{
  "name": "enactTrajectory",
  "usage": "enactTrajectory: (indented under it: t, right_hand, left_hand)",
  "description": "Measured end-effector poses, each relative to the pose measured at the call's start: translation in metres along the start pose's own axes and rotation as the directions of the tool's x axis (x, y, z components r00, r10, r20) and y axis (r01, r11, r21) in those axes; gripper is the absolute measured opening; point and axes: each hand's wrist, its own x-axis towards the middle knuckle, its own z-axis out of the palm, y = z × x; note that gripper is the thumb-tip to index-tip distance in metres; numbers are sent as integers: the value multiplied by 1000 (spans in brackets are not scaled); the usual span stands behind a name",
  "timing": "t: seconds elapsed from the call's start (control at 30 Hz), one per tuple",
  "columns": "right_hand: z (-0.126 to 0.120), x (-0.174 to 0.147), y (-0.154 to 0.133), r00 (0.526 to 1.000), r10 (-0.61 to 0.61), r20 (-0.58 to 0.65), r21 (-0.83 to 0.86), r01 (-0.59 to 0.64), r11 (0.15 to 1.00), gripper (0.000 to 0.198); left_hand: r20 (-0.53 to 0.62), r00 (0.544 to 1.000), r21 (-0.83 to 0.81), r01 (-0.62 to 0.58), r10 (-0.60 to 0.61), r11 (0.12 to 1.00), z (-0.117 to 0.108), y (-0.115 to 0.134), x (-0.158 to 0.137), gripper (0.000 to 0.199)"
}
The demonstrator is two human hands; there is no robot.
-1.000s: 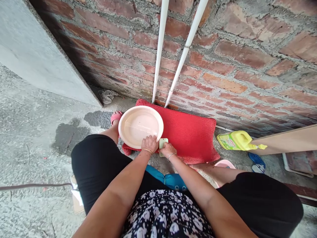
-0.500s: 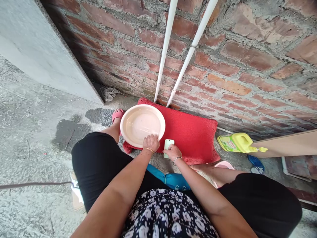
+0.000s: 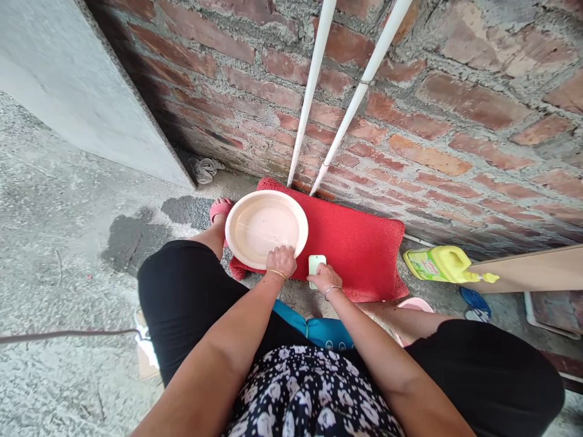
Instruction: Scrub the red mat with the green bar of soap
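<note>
A cream plastic basin (image 3: 266,200) with some liquid in it sits on the left end of a red mat (image 3: 359,249). At its near right edge is my left hand (image 3: 281,261), closed over the rim with the fingers bent inward; the fingertips are hidden. To the right, my right hand (image 3: 325,278) grips a small pale green rectangular item (image 3: 314,263), flat like a shallow dish or case, above the mat's near edge. My thumb and fingers cover its lower right part, and its exact kind does not show.
Beyond the mat rises a brick wall (image 3: 410,115) with two white pipes (image 3: 339,139). A yellow detergent jug (image 3: 435,264) lies at right beside a leaning board (image 3: 537,267). A grey slab (image 3: 104,91) leans at left. Behind it lies a whitish cloth bundle (image 3: 206,170).
The whole view has shifted slightly, so everything appears a little further right. Both hands keep nearly the same places, the left at the basin and the right on the green item.
</note>
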Motion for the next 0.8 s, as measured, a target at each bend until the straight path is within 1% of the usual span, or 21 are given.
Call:
enactTrajectory:
  t: [0.1,0.17,0.3,0.37,0.4,0.43,0.5,0.6,0.7,0.77,0.8]
  right_hand:
    - [1,-3,2,999,21,-26,7,-21,1000,38]
    - [4,-5,-8,999,-10,-34,21,11,1000,38]
    - [10,-5,-40,994,-107,-8,32,107,994,40]
    - [11,-3,-48,990,-138,-3,27,138,990,42]
    - [10,-1,-48,990,-142,-2,22,142,990,41]
    - [9,0,-44,991,-136,0,16,136,991,41]
    - [5,2,-26,996,-94,3,9,94,996,39]
    - [-2,5,17,1000,25,-16,22,-24,999,38]
    - [-7,5,58,989,141,-49,41,-139,989,38]
    - [-11,4,72,980,186,-64,50,-183,982,38]
    - [-12,3,73,979,194,-66,58,-190,980,38]
  left_hand:
    - [-19,1000,-12,-7,7,1000,1,-1,0,40]
    - [-26,1000,-12,-8,8,1000,1,-1,0,39]
    - [-11,1000,1,-1,1,1000,-1,0,-1,38]
    - [-7,1000,11,-2,2,1000,-1,0,-1,37]
    - [-8,1000,13,-1,1,1000,-1,0,-1,37]
    - [-14,1000,14,-2,2,1000,0,-1,-1,36]
    - [-32,999,8,-6,7,1000,1,-1,0,35]
    - [-50,999,-2,-22,22,1000,3,-2,1,36]
    - [-46,999,-3,-21,21,1000,3,-2,2,36]
    - [-43,999,-3,-15,15,1000,3,-2,2,36]
    - [-42,999,-2,-14,14,1000,3,-2,2,36]
